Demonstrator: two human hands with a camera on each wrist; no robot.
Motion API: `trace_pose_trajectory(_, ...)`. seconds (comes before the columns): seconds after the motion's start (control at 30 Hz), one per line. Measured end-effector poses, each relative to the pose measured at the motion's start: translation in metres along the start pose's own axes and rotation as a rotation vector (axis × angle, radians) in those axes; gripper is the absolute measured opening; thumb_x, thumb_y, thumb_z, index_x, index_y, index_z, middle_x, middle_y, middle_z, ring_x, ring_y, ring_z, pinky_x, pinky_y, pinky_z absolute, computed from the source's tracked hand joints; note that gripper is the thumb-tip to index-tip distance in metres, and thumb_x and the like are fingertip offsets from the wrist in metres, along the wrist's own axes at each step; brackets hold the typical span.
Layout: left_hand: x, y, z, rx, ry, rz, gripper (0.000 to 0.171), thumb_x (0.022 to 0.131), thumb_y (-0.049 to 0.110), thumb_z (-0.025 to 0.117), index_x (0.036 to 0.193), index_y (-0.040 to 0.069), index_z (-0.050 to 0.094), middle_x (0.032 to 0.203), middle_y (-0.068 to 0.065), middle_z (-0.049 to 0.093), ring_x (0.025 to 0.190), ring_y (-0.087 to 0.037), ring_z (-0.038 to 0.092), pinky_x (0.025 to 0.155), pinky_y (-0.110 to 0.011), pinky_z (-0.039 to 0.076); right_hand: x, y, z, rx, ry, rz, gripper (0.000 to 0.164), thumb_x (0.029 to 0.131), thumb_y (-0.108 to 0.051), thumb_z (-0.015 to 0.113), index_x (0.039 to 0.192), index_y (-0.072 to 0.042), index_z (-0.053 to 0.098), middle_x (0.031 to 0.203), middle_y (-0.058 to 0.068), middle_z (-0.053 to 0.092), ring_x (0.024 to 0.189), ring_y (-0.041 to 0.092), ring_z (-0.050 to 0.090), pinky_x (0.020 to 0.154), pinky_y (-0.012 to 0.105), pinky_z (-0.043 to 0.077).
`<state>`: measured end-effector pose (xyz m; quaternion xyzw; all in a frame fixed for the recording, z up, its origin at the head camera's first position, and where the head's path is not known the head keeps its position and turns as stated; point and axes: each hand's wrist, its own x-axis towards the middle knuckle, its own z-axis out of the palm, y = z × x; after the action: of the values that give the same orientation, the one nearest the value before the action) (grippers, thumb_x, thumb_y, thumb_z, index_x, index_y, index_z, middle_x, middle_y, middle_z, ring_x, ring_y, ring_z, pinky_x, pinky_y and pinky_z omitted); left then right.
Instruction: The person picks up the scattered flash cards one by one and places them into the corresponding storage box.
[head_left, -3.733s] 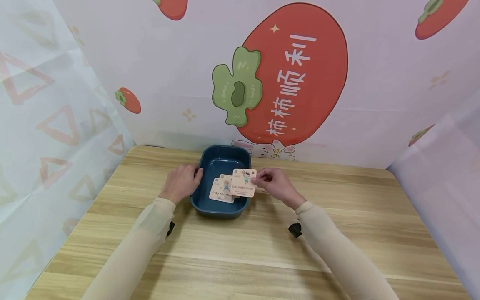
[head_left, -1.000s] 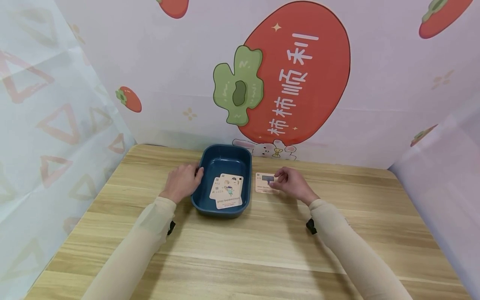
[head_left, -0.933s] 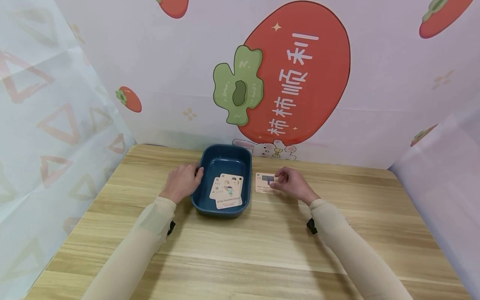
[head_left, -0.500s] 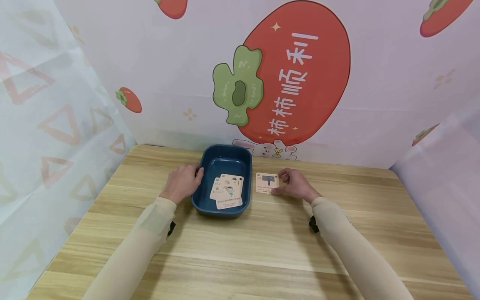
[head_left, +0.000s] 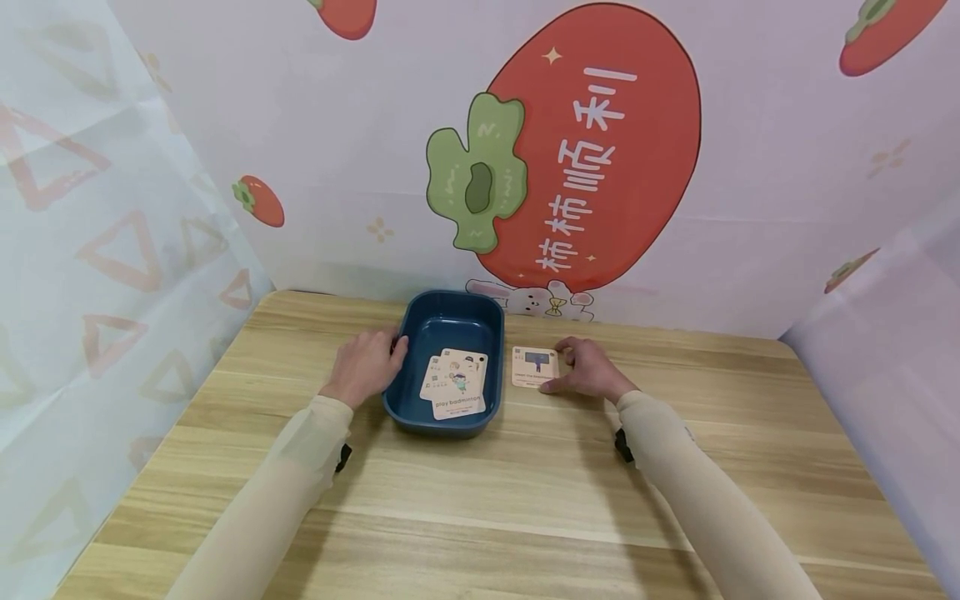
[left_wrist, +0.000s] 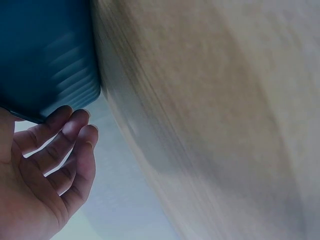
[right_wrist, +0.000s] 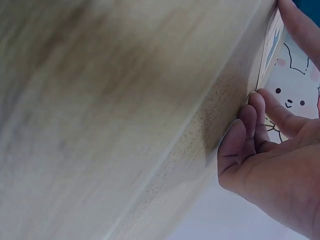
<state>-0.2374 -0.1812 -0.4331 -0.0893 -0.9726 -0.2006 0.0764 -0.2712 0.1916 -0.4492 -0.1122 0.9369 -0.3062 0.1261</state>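
Observation:
In the head view a dark blue plastic tray [head_left: 491, 400] stands on the table with several picture cards overlapping inside; the top one is a "play badminton" card [head_left: 459, 402]. My left hand [head_left: 363, 362] holds the tray's left side, thumb over the rim and fingers outside, as the left wrist view shows beneath the tray wall [left_wrist: 65, 65]. To the right of the tray, another picture card [head_left: 534, 367] with a dark board drawn on it lies flat on the table. My right hand [head_left: 592, 368] grips this card by its edges, thumb at the near edge, index finger at the far corner.
The wooden table [head_left: 465, 517] runs back to a wall cloth [head_left: 345, 225] printed with persimmons and a rabbit, close behind the tray. Patterned cloth also hangs at left and right. Black wrist devices [head_left: 624, 446] sit under the sleeves.
The badminton card, earlier in my right hand over the tray, now lies in it. My right hand has moved right to the board card and spread its thumb and finger to the card's edges.

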Motion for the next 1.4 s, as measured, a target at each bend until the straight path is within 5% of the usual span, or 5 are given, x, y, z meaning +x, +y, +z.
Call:
trace_pose_trajectory(0.7, 0.000, 0.000, 0.000, -0.011, -0.015, -0.012, 0.031, 0.106, 0.028, 0.050, 0.096, 0.003, 0.066, 0.068, -0.005, 0.055, 0.058, -0.022, 0.054, 0.051, -0.034, 0.042, -0.005, -0.008, -0.001, 0.105, 0.020, 0.088, 0.073, 0.079, -0.015, 0.090, 0.128, -0.002, 0.039, 0.111, 0.020, 0.061, 0.099, 0.032, 0.057, 0.092, 0.045, 0.047)
trace_pose_trajectory(1.0, 0.001, 0.000, 0.000, -0.004, -0.010, -0.010, 0.031, 0.106, 0.028, 0.051, 0.093, 0.004, 0.065, 0.067, -0.005, 0.055, 0.058, -0.022, 0.054, 0.051, -0.034, 0.041, -0.011, -0.006, -0.003, 0.112, 0.037, 0.041, 0.072, 0.082, -0.011, 0.087, 0.129, -0.001, 0.034, 0.101, 0.017, 0.067, 0.088, 0.027, 0.059, 0.082, 0.039, 0.048)
trace_pose_trajectory(1.4, 0.001, 0.000, 0.000, 0.001, -0.011, -0.005, 0.031, 0.106, 0.028, 0.051, 0.092, 0.004, 0.065, 0.067, -0.004, 0.054, 0.058, -0.022, 0.053, 0.051, -0.034, 0.041, -0.019, -0.008, -0.008, 0.133, 0.049, 0.060, 0.063, 0.084, -0.011, 0.085, 0.131, 0.003, 0.046, 0.097, 0.015, 0.061, 0.084, 0.024, 0.055, 0.071, 0.033, 0.048)
